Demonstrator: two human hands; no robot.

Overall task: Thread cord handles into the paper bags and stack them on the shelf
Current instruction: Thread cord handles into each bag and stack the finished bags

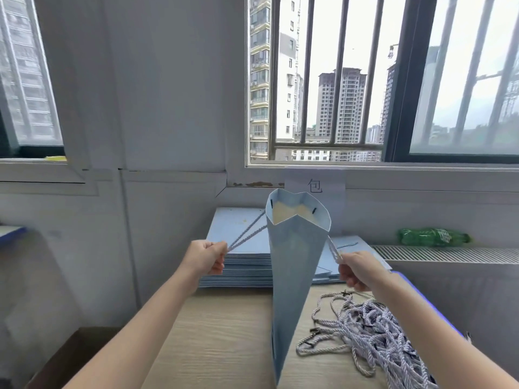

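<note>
Both handles look threaded: our left hand [206,256] and right hand [355,272] pinch cords [247,233] taut from the bag [295,262]; stacking remains.

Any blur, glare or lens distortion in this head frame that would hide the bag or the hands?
Head view: daylight from the window, sky blown out; wide-angle bending at the edges; left hand, right hand and paper bag evenly lit and readable, though soft overall.
</note>
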